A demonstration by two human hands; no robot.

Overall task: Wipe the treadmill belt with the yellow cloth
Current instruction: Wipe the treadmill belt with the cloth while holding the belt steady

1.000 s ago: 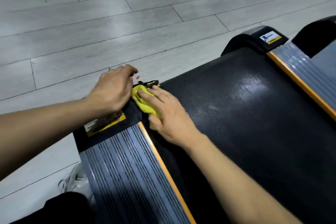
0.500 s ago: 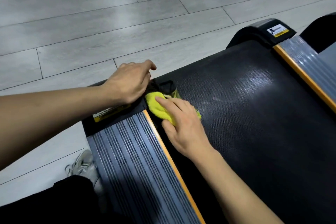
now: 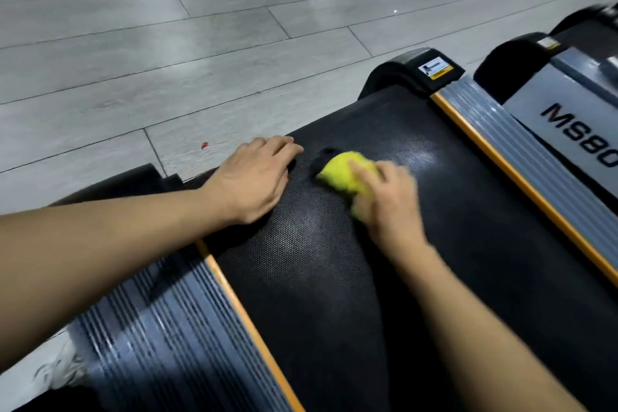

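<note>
Right hand [image 3: 389,201] on yellow cloth [image 3: 344,174], mid-belt [image 3: 334,278], well inside edges.

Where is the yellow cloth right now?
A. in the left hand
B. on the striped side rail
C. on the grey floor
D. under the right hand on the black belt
D: the yellow cloth lies on the black belt, pressed under the right hand.

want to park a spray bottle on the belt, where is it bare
Bare: the belt between the right hand and the right orange strip, and nearer you between both forearms. Crowded: the far end, around the left hand and yellow cloth.
</note>
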